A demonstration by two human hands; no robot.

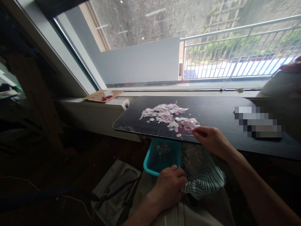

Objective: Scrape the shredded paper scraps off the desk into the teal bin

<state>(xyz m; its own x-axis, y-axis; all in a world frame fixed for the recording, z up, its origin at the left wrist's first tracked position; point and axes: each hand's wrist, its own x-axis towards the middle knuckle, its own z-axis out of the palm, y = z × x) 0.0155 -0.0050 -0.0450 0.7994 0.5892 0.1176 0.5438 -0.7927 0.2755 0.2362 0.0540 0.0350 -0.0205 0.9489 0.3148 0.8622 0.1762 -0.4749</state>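
Note:
My right hand (211, 138) is at the table's near edge, thumb and fingers pinched on a thin, pinkish see-through sheet (184, 129). The sheet lies against the near end of a pile of small white and pink paper scraps (162, 112). Lower down, my left hand (169, 185) is closed on the edge of a white bag with black lines (204, 182), right by the rim of a teal plastic basin (150, 172). Some scraps lie inside the basin, and more pale scraps (194, 157) rest in the bag. The left fingertips are partly hidden.
The dark table (216, 110) stands against a window. A pixelated object (260, 122) lies on its right side. Left of it, a radiator (98, 114) bears cardboard (94, 95) and red-handled scissors (107, 98). A pale flat case (117, 185) and cords lie on the floor.

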